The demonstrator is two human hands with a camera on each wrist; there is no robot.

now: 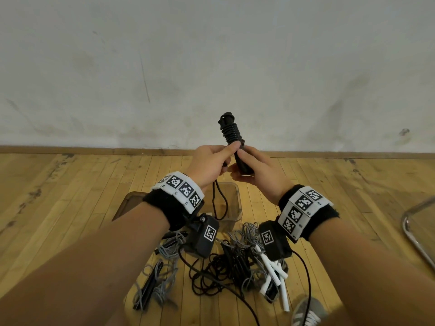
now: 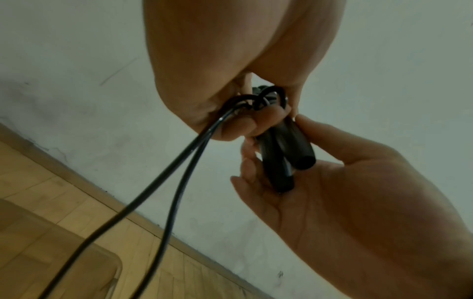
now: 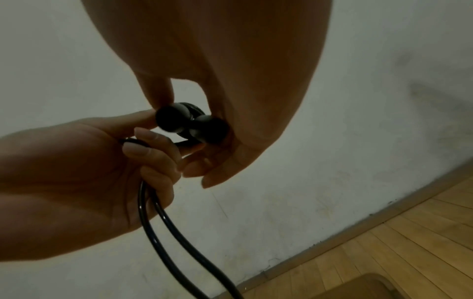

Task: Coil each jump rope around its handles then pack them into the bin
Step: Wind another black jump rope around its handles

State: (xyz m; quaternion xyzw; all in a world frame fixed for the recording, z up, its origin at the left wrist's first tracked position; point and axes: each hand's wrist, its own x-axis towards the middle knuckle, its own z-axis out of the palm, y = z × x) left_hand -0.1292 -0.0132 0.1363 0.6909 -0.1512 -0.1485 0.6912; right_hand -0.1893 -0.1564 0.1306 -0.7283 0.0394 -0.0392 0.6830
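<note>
Your right hand [image 1: 255, 169] grips the two black handles [image 2: 286, 159] of the half-coiled jump rope [image 1: 231, 131]. Your left hand [image 1: 209, 164] pinches its loose cord, which hangs into the clear bin [image 1: 231, 196] on the floor at 6 o'clock below.

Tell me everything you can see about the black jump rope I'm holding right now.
The black jump rope has two smooth, dark handles held side by side, upright in front of the wall. Glossy black cord is coiled tightly round their upper part. The right hand grips the lower ends of the handles; the left hand pinches the cord at the coil. The unwound remainder hangs as a loop toward the clear bin below.
</note>
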